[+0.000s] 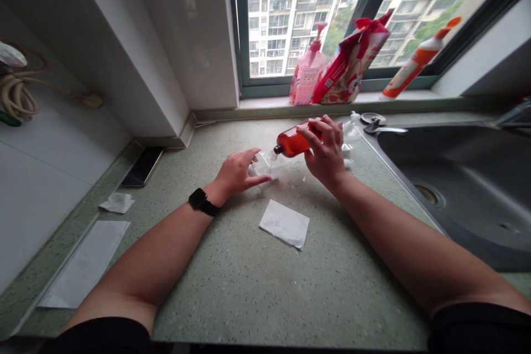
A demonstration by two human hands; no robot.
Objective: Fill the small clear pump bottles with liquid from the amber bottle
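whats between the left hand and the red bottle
In the head view, a clear container lies between them, held by the left hand, with the red bottle tipped towards it.

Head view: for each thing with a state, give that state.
Amber bottle: uncapped, tipped, in the right hand
Clear container: held in the left hand
Pump bottle: upright
Red bag: standing
Orange-white tube: standing
Wristwatch: strapped on, screen dark
Phone: flat, screen dark
Middle sheet: folded, flat
Small tissue: crumpled

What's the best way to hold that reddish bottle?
Probably around its broad body, from the right, as the right hand does: the reddish bottle tilts, its narrow black neck pointing down and left toward the clear container.
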